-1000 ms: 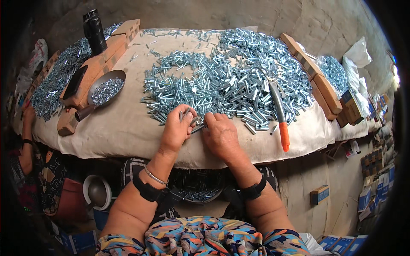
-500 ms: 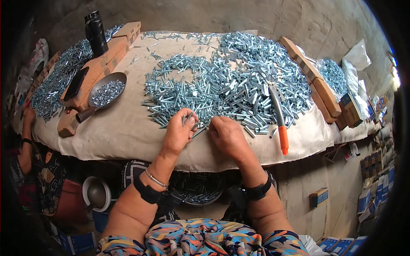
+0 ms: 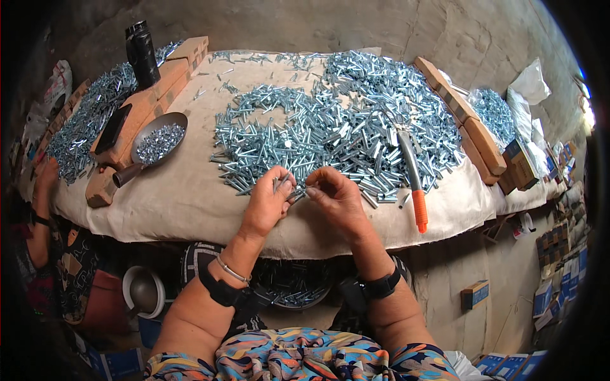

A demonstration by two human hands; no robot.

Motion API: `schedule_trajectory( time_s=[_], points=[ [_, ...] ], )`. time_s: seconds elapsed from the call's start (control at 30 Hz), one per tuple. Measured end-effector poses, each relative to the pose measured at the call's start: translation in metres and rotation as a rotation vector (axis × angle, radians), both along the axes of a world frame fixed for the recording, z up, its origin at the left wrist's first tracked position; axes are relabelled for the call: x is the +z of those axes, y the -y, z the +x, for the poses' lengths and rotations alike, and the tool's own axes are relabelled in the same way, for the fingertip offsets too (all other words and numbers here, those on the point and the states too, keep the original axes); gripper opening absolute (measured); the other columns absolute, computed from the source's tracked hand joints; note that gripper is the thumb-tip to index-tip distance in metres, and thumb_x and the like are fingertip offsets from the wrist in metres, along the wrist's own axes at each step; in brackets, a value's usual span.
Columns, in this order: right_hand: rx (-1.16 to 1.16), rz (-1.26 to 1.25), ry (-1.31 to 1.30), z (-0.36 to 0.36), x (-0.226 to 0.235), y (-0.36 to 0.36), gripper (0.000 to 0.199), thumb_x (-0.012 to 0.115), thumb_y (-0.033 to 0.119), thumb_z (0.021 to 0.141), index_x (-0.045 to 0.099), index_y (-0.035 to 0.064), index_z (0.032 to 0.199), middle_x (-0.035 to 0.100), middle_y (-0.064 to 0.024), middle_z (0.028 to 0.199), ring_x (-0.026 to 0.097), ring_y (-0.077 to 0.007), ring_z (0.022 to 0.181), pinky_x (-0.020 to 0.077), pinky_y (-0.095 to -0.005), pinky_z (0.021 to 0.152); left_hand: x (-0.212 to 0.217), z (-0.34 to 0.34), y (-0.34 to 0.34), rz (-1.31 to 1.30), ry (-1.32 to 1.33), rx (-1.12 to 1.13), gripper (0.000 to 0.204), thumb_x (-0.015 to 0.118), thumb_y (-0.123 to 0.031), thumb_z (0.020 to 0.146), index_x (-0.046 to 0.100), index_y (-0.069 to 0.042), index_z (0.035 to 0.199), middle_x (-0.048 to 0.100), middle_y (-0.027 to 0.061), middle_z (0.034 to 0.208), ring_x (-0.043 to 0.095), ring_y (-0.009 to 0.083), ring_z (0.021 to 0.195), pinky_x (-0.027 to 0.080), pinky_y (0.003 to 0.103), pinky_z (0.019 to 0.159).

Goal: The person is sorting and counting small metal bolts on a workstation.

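My left hand [image 3: 267, 203] is closed around several thin metal screws, which poke out between thumb and fingers at the front of the pile. Close to its right, my right hand [image 3: 338, 198] is bent into a pinch, fingertips beside the ends of those screws. Whatever small piece the right fingers pinch is too small to make out. Beyond both hands spreads a heap of loose silvery screws [image 3: 254, 159], merging on the right with a heap of short metal sleeves [image 3: 375, 143]. A curved metal tool with an orange handle [image 3: 419, 213] lies across the sleeves.
At the left, a pan [image 3: 179, 134] of small metal parts leans against bricks [image 3: 162, 82]. A black bottle [image 3: 142, 56] and a phone [image 3: 113, 128] rest there. More bricks [image 3: 483, 146] border the right side. Another person's arm [image 3: 42, 209] reaches in at far left.
My right hand has lifted from the edge of the pile and shifted left, its fingertips now close to the screws in my left hand. The left hand stays nearly in place.
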State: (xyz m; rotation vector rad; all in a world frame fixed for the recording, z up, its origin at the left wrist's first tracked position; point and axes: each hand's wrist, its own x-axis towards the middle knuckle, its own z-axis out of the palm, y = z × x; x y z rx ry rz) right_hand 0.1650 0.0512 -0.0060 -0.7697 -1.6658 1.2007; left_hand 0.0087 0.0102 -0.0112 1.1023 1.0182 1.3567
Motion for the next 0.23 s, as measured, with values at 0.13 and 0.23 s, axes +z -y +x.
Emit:
schedule_trajectory(
  time_s=[0.13,0.23],
  points=[
    [0.014,0.199,0.116,-0.0027,0.0027,0.0027,0.013,0.061,-0.005,0.076,0.059,0.0008,0.087,0.057,-0.0038,0.075,0.053,-0.0074,0.069,0.0436,-0.0220,0.061,-0.0003,0.0015,0.0008,-0.014,0.014,-0.012,0.005,0.045,-0.012,0.092,0.046,-0.007,0.091,0.043,-0.0031,0.066,0.035,0.0007,0.048,0.026,0.014,0.039],
    [0.021,0.191,0.114,-0.0020,0.0029,0.0028,0.013,0.062,-0.005,0.075,0.059,0.0001,0.087,0.059,-0.0042,0.077,0.054,-0.0081,0.068,0.0448,-0.0230,0.062,0.0021,0.0022,0.0022,-0.003,-0.073,-0.001,0.005,0.046,-0.012,0.092,0.046,-0.008,0.092,0.045,-0.0028,0.067,0.035,0.0005,0.047,0.027,0.014,0.039]
  ],
)
